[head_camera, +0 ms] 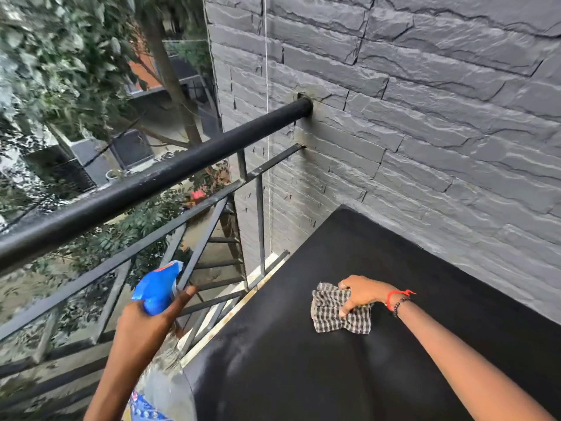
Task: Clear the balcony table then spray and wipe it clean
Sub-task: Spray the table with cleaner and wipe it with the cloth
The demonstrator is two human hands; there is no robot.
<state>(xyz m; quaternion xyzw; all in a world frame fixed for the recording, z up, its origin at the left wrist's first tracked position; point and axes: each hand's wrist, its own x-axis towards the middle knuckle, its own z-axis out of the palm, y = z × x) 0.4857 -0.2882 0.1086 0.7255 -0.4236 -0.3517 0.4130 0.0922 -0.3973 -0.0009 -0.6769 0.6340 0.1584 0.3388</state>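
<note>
Bare table [379, 375] between railing [170, 174] and wall [440, 132]

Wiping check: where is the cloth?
Head view: the checked cloth lies on the table, right of centre, gripped by the right hand; the spray bottle, held by the left hand, is to its left.

Counting one black table [394, 375], one checked cloth [329, 311], one blue-headed spray bottle [158, 291]. Tallying two hands: left hand [142, 326], right hand [361, 294]. Also spotting one red thread [394, 294] and one bead bracelet [398, 304]. Noting one black railing [151, 186] and one grey stone wall [425, 117].
</note>
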